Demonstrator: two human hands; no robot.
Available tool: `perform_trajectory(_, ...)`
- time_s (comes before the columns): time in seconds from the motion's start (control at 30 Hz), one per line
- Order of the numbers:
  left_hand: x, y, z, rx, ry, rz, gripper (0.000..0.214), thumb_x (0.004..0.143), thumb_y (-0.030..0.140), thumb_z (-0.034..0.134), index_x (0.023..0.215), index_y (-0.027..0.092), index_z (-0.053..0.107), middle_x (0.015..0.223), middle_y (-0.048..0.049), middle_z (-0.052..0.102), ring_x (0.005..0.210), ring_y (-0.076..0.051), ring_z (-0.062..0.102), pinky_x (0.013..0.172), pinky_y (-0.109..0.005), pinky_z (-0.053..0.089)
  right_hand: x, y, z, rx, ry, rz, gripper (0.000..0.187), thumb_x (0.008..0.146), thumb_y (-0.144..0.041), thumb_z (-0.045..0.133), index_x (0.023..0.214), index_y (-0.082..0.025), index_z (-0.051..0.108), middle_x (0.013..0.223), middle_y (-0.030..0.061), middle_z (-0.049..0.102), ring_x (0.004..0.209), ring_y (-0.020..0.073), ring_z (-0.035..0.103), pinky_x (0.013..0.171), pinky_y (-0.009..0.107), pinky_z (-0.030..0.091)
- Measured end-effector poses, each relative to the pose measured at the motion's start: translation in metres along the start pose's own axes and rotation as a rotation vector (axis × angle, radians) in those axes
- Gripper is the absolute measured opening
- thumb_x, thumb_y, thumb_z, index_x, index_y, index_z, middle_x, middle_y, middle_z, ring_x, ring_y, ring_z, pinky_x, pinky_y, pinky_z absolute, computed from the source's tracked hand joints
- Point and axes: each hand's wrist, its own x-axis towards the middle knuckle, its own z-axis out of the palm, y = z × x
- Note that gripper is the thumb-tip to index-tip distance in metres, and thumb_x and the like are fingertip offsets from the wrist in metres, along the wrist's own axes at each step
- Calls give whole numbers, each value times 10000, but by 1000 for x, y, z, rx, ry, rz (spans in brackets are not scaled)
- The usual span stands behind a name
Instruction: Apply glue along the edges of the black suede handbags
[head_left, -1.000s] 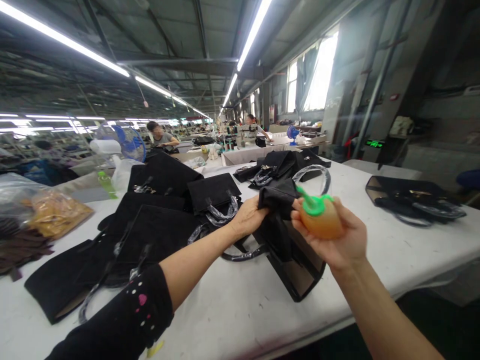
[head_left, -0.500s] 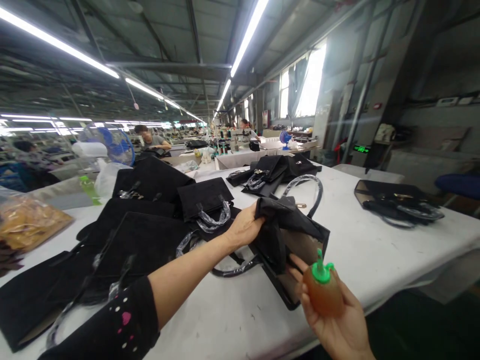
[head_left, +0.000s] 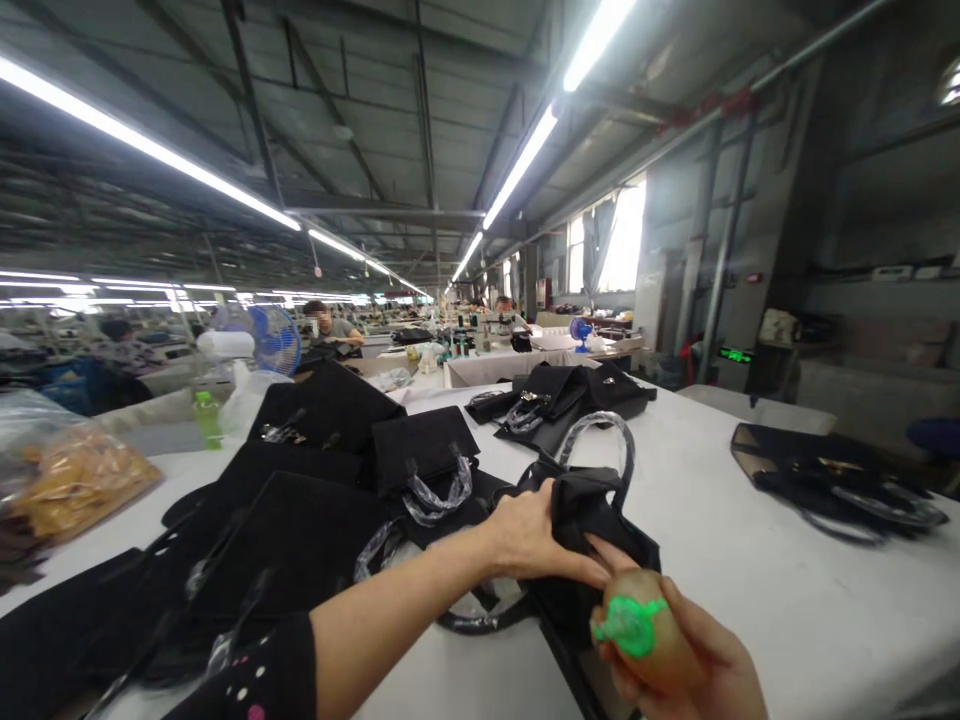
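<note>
Our left hand (head_left: 529, 537) grips the black bag (head_left: 564, 606); our right hand (head_left: 721, 668), the bottle (head_left: 666, 658).
Left fingers clamp bunched cloth (head_left: 589, 507), thumb stretched rightward; on the table (head_left: 765, 600), the bag's far handle (head_left: 628, 456) loops away from us. Right fingers curl round the bottle, nearer us than the cloth; its green spout (head_left: 611, 630) points left, long axis slanting down rightward.

Our left arm (head_left: 397, 605) reaches up and across from the bottom left. Our left hand (head_left: 529, 535) shows its back, its fingers partly hidden in a grip, its thumb (head_left: 581, 566) pointing right. Our right hand (head_left: 716, 650) sits lower, curled tight, with one finger (head_left: 611, 553) poking out near that thumb.
</note>
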Motion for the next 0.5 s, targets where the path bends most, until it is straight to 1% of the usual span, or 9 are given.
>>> perform_trajectory(0.07, 4, 4, 2, 99, -17, -14, 703, 530, 563, 738, 1152, 270, 595, 1002, -52, 683, 954, -316, 636, 813, -388, 499, 3, -4, -7, -32, -22, 57, 516, 735, -433, 709, 1203, -231, 629, 878, 121, 719, 675, 237, 680, 492, 270, 499)
perform_trajectory(0.13, 10, 6, 7, 202, -26, -23, 569, 540, 500, 722, 1052, 269, 638, 918, -54, 697, 908, -323, 650, 798, -415, 500, 5, -9, -13, -50, -32, 88, 468, 725, -426, 724, 1143, -224, 665, 911, 123, 721, 714, 240, 687, 514, 271, 510)
perform_trajectory(0.23, 20, 4, 18, 341, 0, -38, 350, 589, 420, 661, 887, 236, 679, 835, -95, 705, 849, -348, 662, 748, -449, 509, 7, -14, -20, -40, -15, 112, 379, 685, -418, 762, 1006, -222, 717, 890, 112, 729, 776, 245, 693, 595, 289, 549)
perform_trajectory(0.3, 26, 1, 26, 379, 7, -41, 231, 639, 363, 605, 795, 212, 682, 819, -126, 704, 832, -354, 667, 690, -431, 520, 7, -15, -22, -5, 6, 106, 307, 679, -419, 766, 919, -231, 734, 879, 100, 732, 796, 242, 693, 613, 290, 558)
perform_trajectory(0.33, 28, -1, 29, 366, 21, -42, 216, 650, 336, 590, 796, 204, 679, 832, -133, 703, 827, -347, 669, 667, -413, 525, 7, -16, -22, 13, 10, 89, 278, 687, -417, 760, 893, -232, 737, 879, 100, 733, 797, 240, 692, 591, 280, 554)
perform_trajectory(0.4, 31, -5, 32, 297, 95, -32, 286, 638, 296, 600, 897, 191, 664, 909, -138, 695, 831, -323, 667, 654, -378, 532, 3, -17, -22, 34, 12, 53, 244, 713, -406, 739, 873, -221, 742, 868, 108, 731, 788, 238, 688, 519, 252, 530)
perform_trajectory(0.43, 31, -8, 32, 263, 142, 0, 326, 636, 275, 603, 947, 189, 649, 950, -135, 688, 848, -309, 663, 669, -364, 533, 0, -18, -22, 35, 21, 38, 240, 728, -397, 727, 883, -214, 744, 863, 114, 730, 783, 238, 687, 495, 244, 520)
perform_trajectory(0.5, 31, -13, 28, 231, 224, 97, 329, 660, 220, 574, 984, 200, 627, 994, -114, 682, 900, -289, 652, 727, -351, 528, -6, -21, -22, 39, 61, 28, 253, 744, -378, 716, 931, -210, 742, 892, 112, 731, 801, 242, 688, 519, 256, 535)
